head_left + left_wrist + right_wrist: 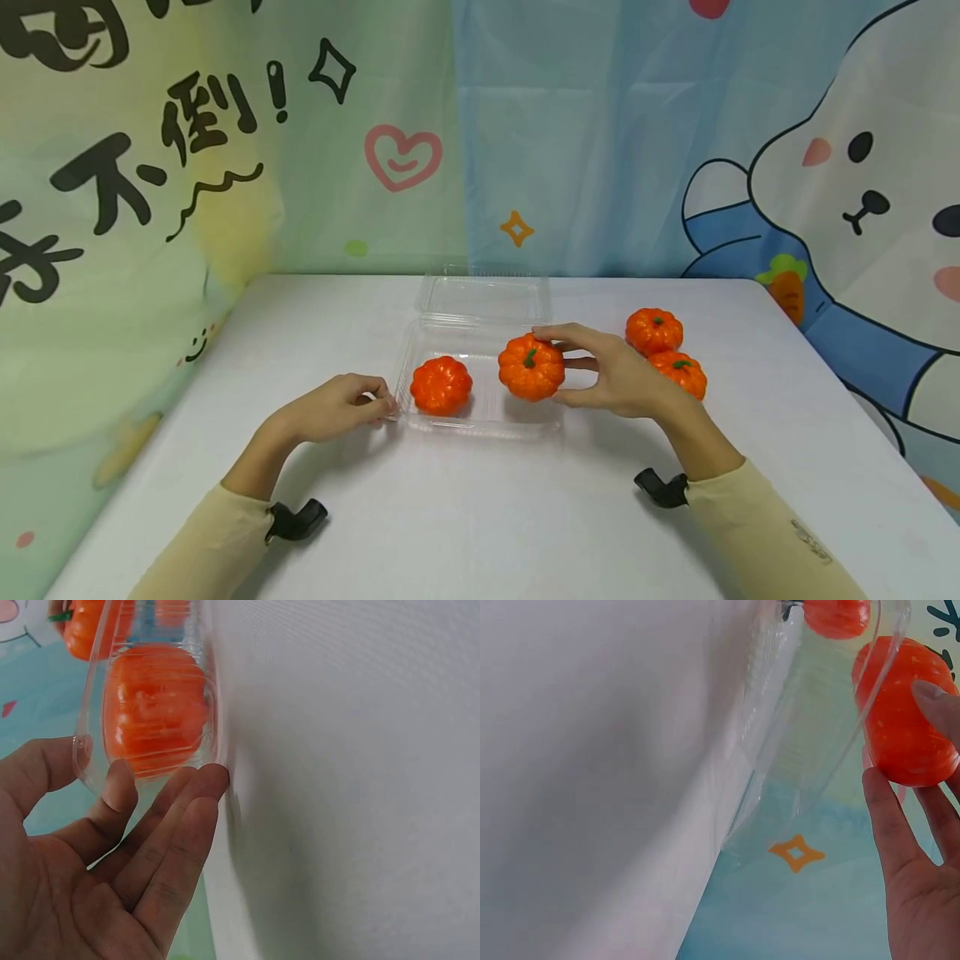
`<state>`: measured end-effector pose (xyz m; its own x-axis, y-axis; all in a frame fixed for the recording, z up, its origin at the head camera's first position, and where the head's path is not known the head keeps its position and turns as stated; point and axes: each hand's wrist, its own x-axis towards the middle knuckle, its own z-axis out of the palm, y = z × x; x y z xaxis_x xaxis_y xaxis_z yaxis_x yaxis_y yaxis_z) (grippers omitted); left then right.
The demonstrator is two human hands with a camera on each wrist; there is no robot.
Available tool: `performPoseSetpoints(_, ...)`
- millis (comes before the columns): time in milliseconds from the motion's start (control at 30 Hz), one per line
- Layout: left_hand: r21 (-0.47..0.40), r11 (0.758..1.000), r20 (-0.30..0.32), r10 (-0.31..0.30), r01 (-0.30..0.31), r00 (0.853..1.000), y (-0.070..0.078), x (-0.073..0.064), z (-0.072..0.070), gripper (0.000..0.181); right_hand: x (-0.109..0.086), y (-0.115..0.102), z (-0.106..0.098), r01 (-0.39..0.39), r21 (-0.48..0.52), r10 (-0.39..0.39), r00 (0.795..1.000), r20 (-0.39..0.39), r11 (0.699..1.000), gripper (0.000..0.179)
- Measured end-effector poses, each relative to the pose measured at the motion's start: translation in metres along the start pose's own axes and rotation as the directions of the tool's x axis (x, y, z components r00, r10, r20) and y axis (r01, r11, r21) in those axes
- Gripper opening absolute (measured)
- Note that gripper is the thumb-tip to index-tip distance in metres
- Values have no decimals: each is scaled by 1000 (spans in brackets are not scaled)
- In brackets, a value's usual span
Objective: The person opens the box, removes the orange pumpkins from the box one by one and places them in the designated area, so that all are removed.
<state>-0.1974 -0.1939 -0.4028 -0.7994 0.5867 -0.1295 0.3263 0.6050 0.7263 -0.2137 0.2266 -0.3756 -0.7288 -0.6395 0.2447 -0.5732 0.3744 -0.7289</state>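
Note:
A clear plastic clamshell box (pixel 487 425) lies on the table with its lid (pixel 483 298) folded back. At the box's left end, my left hand (pixel 348 408) pinches the rim between thumb and fingers; the left wrist view shows these fingers (pixel 172 862) against the wall. Inside, at the left, sits one orange toy pumpkin (pixel 441 386). My right hand (pixel 618 371) grips another toy pumpkin (pixel 531 367), green stem facing the head camera, over the right half of the box. In the right wrist view this pumpkin (pixel 907 727) is between the thumb and fingers, above the box rim.
Two more orange pumpkins, one farther back (pixel 654 331) and one nearer (pixel 681 374), sit to the right, the nearer partly behind my right forearm. A printed curtain (pixel 585 150) hangs behind the white table (pixel 480 517). Black wrist mounts (pixel 296 521) protrude from both sleeves.

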Motion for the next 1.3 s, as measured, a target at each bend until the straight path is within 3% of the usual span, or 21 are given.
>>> performPoseSetpoints(300, 5, 1000, 6, 8, -8, 1000, 0, 0, -1, 20, -23, 4, -11, -6, -7, 6, 998, -59, 1000, 76)
performPoseSetpoints(467, 1, 1000, 4, 11, -11, 1000, 0, 0, -1, 21, -36, 6, -17, -29, -13, 28, 995, -94, 999, 86)
performPoseSetpoints(833, -9, 1000, 9, 14, -13, 1000, 0, 1, -1, 20, -61, 6, -26, -140, -130, 118, 979, -167, 982, 76)
performPoseSetpoints(1300, 12, 1000, 6, 12, -12, 1000, 4, 2, -1, 21, -91, 9, -36, -270, -108, 249, 953, -173, 957, 79)
